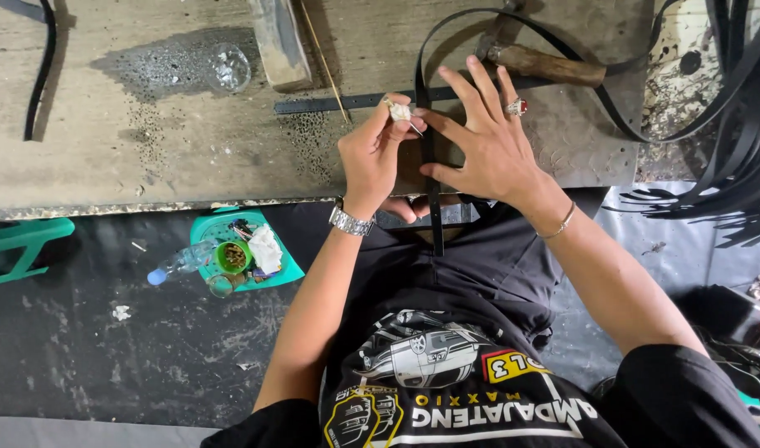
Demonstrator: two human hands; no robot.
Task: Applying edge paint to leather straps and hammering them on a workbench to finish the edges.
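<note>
Black strap (430, 166) pressed flat on workbench (147, 158) by splayed right hand (479, 145). Small tool (401, 112) pinched by left hand (376, 158), just beside strap. Hammer (546, 62) beyond strap.

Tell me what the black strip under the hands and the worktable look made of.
The black strip looks like leather or rubber: matte, thin, and it curves loosely. The worktable looks like bare, worn wood: pale, scuffed, speckled with dark stains.

Worn, stained wooden bench (147, 141) fills the far side, a wet dark patch (160, 62) far left. Near it, dark scuffed floor (106, 357), a green stool (19, 245) at left, a green tray (288, 265) beside it. Even, flat light throughout.
</note>
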